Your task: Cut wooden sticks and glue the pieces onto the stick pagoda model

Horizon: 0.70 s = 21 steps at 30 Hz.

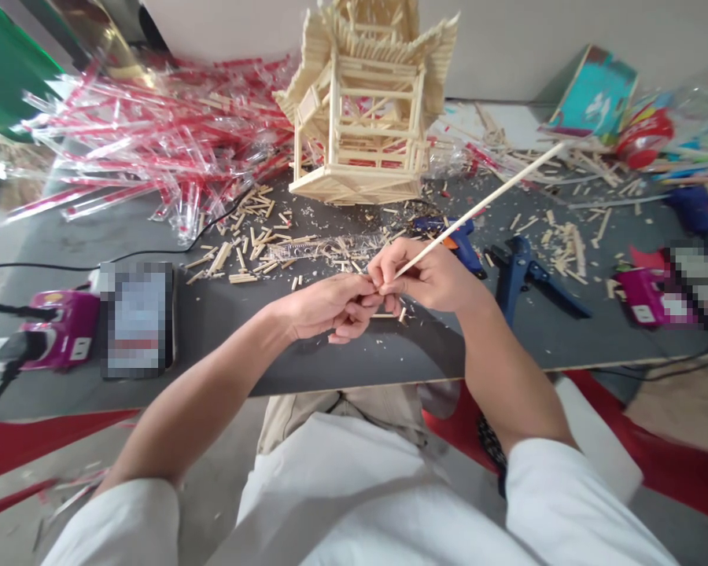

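A long thin wooden stick [484, 206] slants up to the right from the fingers of my right hand [428, 275], which pinches it near its lower end. My left hand [336, 305] meets the right one at that end, its thumb and fingertips closed together; what they hold, if anything, is hidden. Both hands are over the front part of the grey table [224, 314]. Beyond them stands a model building made of wooden sticks [371, 118]. Behind my right hand lies a blue glue gun [460, 240], partly covered.
Red and clear plastic wrappers [171, 134] pile up at the back left. A phone [137, 318] and a purple power socket [64, 326] are at the left. Blue cutters [522, 275] lie right of my hands, among cut stick pieces [566, 248]. Another purple socket [652, 295] is farther right.
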{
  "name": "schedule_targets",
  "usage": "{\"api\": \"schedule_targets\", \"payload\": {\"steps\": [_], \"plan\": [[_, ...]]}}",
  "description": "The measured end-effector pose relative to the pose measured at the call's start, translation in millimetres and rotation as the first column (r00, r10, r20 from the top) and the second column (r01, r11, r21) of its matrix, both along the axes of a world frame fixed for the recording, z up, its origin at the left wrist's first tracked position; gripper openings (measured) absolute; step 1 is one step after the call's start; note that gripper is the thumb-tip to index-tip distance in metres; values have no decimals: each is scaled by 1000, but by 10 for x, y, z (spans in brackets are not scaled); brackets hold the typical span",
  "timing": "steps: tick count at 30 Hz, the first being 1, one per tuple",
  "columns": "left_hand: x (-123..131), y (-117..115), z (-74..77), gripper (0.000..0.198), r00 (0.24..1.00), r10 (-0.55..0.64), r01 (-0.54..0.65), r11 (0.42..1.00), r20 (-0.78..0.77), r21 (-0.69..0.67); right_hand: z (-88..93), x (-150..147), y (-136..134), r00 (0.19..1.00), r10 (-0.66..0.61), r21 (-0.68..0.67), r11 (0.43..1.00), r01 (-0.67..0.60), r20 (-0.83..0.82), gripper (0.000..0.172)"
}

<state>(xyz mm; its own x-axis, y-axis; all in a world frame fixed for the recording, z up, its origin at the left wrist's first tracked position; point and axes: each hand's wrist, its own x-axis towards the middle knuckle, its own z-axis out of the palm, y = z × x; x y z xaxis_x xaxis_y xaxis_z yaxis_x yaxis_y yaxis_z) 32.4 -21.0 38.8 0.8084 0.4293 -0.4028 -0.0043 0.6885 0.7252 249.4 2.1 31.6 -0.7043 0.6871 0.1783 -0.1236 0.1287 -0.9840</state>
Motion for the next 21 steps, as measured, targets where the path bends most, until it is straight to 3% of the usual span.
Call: {"api": "schedule_targets", "payload": {"steps": [4,7,9,12,16,19,21], "plan": [[4,-41,35,32,994,93,-102,981,60,163,-32,-16,48,991,-26,72,997,35,-128,17],[-39,-71,51,30,992,112,-129,917,66,377,-40,-28,59,974,-55,108,991,81,-221,19],[-81,-87,63,30,992,128,-105,818,-2,565,-40,-40,48,971,-99,96,988,122,-219,21],[-133,-104,75,32,963,221,-11,595,-151,803,-48,-71,31,969,-172,61,981,185,-179,27],[-165,-131,56,30,915,346,69,368,-205,927,-34,-67,44,974,-187,51,980,194,-125,28],[-207,-145,14,28,892,402,100,269,-206,958,63,73,0,960,-214,79,976,202,180,29],[-254,-139,-23,26,876,431,124,229,-215,965,151,261,-99,810,-404,223,914,339,425,28]]}}
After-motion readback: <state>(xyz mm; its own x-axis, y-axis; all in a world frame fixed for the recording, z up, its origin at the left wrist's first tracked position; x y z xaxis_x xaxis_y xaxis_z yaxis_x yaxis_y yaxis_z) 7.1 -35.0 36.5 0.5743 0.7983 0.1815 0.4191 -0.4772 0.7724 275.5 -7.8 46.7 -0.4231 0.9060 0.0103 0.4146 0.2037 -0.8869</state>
